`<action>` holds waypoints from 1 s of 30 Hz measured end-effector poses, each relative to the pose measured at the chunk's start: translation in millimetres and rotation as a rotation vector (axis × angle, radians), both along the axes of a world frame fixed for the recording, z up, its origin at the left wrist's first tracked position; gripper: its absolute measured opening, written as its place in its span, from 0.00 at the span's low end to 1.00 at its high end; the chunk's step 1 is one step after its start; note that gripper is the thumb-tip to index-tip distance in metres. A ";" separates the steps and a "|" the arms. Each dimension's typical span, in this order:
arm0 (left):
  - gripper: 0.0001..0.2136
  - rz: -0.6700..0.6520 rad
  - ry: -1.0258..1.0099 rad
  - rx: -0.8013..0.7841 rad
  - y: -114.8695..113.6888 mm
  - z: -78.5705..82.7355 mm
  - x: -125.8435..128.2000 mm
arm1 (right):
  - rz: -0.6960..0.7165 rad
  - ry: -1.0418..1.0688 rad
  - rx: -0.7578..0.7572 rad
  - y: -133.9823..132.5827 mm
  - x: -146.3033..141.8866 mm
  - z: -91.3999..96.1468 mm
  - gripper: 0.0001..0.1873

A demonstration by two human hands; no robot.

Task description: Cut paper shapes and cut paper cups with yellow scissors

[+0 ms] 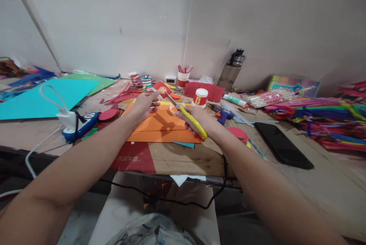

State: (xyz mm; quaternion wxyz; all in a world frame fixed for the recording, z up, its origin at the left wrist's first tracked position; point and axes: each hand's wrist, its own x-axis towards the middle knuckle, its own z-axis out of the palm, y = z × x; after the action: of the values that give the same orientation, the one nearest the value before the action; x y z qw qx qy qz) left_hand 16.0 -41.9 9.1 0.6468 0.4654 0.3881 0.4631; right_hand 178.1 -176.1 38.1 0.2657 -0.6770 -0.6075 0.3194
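Observation:
My left hand (145, 105) pinches a red paper piece with a round gold design (162, 90) between thumb and fingers. My right hand (197, 117) is closed around a pair of scissors with yellow handles (192, 120). The metal blades point up and left, their tips close to the red paper; whether they touch it I cannot tell. Beneath both hands lie orange paper sheets (162, 136) on a cardboard box. Just beyond my right hand stands a white paper cup with a red band (199, 98). A pale round item (172, 109) shows partly behind the scissors.
At left are turquoise sheets (48, 98), a blue power strip (81, 124) and red discs (108, 114). Behind stand a cup of red sticks (183, 76) and a bottle (229, 71). At right lie a blue glue gun (224, 116), phone (282, 144) and pipe cleaners (334, 119).

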 end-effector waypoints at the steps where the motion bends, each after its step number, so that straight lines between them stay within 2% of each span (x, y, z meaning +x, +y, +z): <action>1: 0.15 -0.039 0.000 -0.005 -1.1 -1.0 0.2 | 0.004 0.012 0.006 0.7 0.4 -1.1 0.26; 5: 0.13 -0.164 -0.056 -0.008 -5.8 -2.2 1.9 | 0.010 0.061 0.039 3.4 1.1 -5.0 0.26; 10: 0.11 -0.123 -0.164 0.016 -5.4 -2.9 6.8 | 0.013 0.006 0.022 3.9 -1.1 -4.5 0.25; 15: 0.07 -0.103 -0.178 -0.007 1.2 -4.8 8.8 | 0.027 -0.090 0.042 3.2 -2.0 -1.3 0.26; 30: 0.05 -0.107 -0.198 -0.036 6.3 -5.5 7.3 | 0.067 -0.096 0.077 0.7 -1.5 -2.4 0.28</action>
State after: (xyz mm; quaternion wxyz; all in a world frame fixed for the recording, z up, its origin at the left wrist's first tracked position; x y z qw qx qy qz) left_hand 23.4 -35.6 3.6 0.7140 0.4260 0.3050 0.4645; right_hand 176.6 -175.4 35.6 0.2513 -0.6600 -0.6537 0.2718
